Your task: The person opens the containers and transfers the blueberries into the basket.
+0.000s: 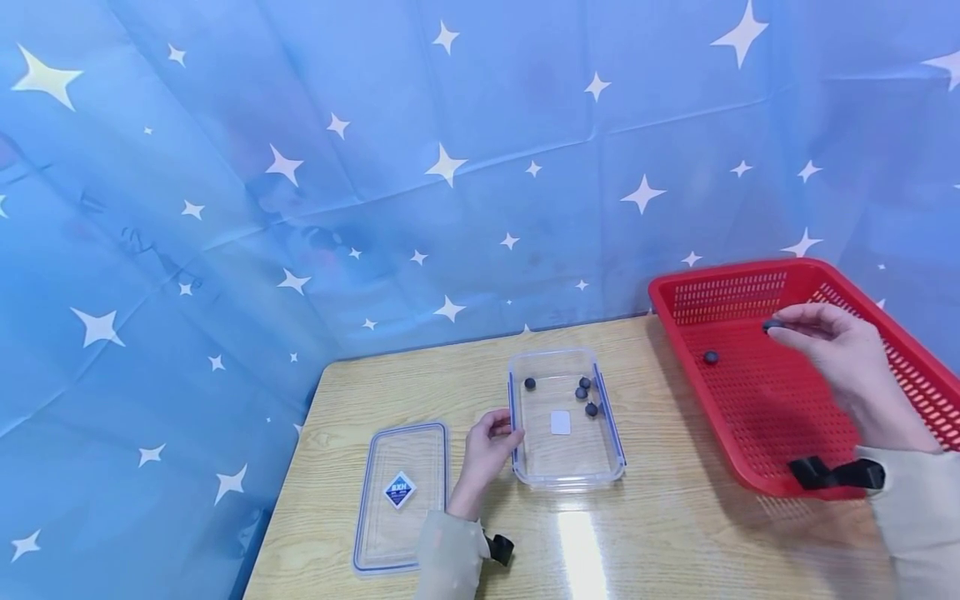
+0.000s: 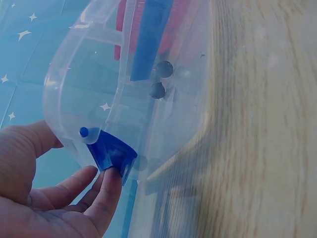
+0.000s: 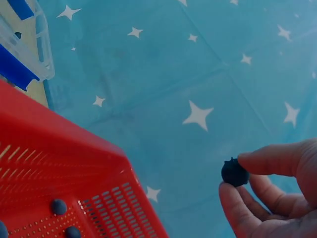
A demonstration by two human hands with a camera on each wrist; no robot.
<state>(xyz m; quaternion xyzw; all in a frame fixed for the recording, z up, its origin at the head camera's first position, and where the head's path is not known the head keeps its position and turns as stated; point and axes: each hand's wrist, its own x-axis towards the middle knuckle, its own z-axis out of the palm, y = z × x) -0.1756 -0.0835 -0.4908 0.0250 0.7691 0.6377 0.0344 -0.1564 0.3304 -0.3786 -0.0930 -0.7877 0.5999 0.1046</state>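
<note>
My right hand (image 1: pixel 843 350) is over the red basket and pinches a dark blueberry (image 3: pixel 235 172) between thumb and fingertips; its small crown shows in the right wrist view. Another blueberry (image 1: pixel 710 357) lies on the floor of the red plastic basket (image 1: pixel 731 433). At the left side of a clear lidless container (image 1: pixel 570 482), my left hand (image 1: pixel 487 450) holds the wall, with the thumb at the rim and fingertips on a blue latch (image 2: pixel 113 151). Several blueberries (image 1: pixel 581 392) sit inside the container, most of them near its right wall.
A clear lid (image 1: pixel 401 529) with a blue edge and a diamond-shaped label lies left of the container, partly behind my left sleeve (image 1: pixel 450 554). Everything stands on a wooden table (image 1: pixel 652 533). A blue star-patterned cloth (image 1: pixel 480 208) hangs behind the table.
</note>
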